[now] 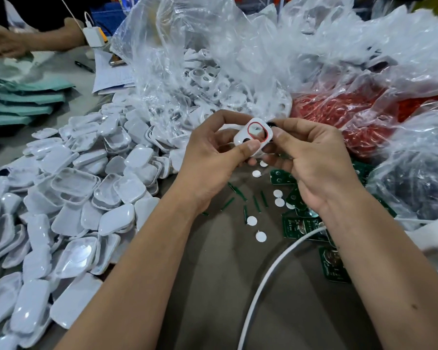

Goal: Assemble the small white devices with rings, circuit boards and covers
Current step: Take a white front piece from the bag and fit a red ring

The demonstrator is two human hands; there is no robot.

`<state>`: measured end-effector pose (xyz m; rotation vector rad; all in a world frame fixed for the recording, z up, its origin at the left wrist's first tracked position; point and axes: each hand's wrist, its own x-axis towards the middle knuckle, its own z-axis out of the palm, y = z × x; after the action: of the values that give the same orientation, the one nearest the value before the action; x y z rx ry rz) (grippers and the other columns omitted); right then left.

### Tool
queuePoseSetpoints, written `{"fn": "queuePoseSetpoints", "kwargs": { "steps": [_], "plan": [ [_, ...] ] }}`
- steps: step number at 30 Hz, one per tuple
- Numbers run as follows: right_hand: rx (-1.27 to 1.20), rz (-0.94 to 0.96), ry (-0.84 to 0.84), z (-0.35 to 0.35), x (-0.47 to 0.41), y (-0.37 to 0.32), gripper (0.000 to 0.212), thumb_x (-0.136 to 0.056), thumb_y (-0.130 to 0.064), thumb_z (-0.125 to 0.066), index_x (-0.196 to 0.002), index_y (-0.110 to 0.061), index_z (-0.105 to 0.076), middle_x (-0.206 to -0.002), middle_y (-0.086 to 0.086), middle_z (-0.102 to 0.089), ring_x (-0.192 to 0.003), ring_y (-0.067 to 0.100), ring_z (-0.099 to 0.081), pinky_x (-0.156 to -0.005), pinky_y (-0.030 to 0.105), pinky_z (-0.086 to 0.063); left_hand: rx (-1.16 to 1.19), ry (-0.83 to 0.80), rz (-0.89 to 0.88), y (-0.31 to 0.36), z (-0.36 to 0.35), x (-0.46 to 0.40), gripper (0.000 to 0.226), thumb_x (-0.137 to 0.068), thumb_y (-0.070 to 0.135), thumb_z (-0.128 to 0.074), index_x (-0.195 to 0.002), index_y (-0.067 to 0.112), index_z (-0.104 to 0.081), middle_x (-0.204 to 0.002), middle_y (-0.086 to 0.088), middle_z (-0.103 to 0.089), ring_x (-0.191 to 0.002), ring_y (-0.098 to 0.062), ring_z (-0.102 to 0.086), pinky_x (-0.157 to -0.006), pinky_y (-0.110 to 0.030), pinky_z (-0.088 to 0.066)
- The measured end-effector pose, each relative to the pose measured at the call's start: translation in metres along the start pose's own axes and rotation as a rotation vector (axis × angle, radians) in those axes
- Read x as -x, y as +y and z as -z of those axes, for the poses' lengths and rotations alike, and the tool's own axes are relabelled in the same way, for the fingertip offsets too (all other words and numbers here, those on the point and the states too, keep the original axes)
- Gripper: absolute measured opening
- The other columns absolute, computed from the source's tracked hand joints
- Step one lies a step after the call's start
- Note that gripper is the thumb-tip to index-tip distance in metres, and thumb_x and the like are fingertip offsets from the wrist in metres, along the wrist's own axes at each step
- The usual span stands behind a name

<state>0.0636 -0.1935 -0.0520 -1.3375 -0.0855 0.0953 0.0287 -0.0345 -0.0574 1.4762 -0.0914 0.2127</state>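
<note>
Pinching white device (254, 137), both hands' grip

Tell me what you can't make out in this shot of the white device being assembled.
- Head view: the underside of the white device, covered by the left hand and right hand.
- Whether the red ring is fully seated: too small.
- A dark part at the right fingertips: mostly hidden.
- Contents of the dark bag: obscured by crinkled plastic.
- Circuit board markings: too small.

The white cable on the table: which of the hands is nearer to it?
Right. The white cable passes just beside the right wrist, below the right hand. The left hand is farther away, up and to the left, holding the white device.
</note>
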Motion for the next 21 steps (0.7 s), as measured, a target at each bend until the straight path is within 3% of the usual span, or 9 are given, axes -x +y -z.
{"fn": "queuePoseSetpoints", "kwargs": {
  "steps": [5,11,15,21],
  "plan": [
    [-0.054,-0.037,-0.067,0.001,-0.003,0.001,0.011,-0.092,0.001,-0.07,-0.101,0.001,-0.076,-0.1,0.02,-0.078,-0.081,0.025,-0.073,-0.087,0.042,-0.063,-0.028,-0.016,-0.009,-0.002,0.0,0.0,0.024,-0.092,-0.004,-0.07,-0.115,0.0,-0.066,-0.092,-0.012,-0.073,-0.067,-0.021,-0.063,-0.071,-0.031,-0.056],
    [0.019,0.007,-0.031,0.003,-0.003,0.002,0.014,-0.094,0.003,-0.068,-0.097,-0.007,-0.077,-0.086,0.008,-0.079,-0.071,0.015,-0.073,-0.064,0.024,-0.058,-0.005,-0.008,-0.017,-0.003,0.002,-0.002,0.027,-0.091,-0.004,-0.07,-0.117,0.003,-0.071,-0.092,-0.015,-0.072,-0.066,-0.017,-0.059,-0.069,-0.025,-0.053],
    [-0.021,-0.005,-0.052,0.002,-0.002,0.001,0.022,-0.099,0.007,-0.058,-0.098,-0.006,-0.076,-0.089,0.01,-0.08,-0.079,0.02,-0.077,-0.066,0.025,-0.06,0.008,-0.035,-0.01,-0.004,0.006,-0.002,0.028,-0.089,0.0,-0.07,-0.115,0.009,-0.076,-0.098,-0.013,-0.073,-0.078,-0.018,-0.058,-0.071,-0.026,-0.049],
    [-0.06,-0.052,-0.072,0.005,-0.005,0.002,0.015,-0.092,0.005,-0.068,-0.099,-0.006,-0.076,-0.088,0.013,-0.075,-0.074,0.02,-0.065,-0.067,0.028,-0.055,0.048,-0.071,0.009,-0.003,0.013,-0.003,0.033,-0.083,0.006,-0.07,-0.116,0.007,-0.075,-0.092,-0.003,-0.071,-0.078,-0.022,-0.051,-0.072,-0.025,-0.047]
  ]
}}
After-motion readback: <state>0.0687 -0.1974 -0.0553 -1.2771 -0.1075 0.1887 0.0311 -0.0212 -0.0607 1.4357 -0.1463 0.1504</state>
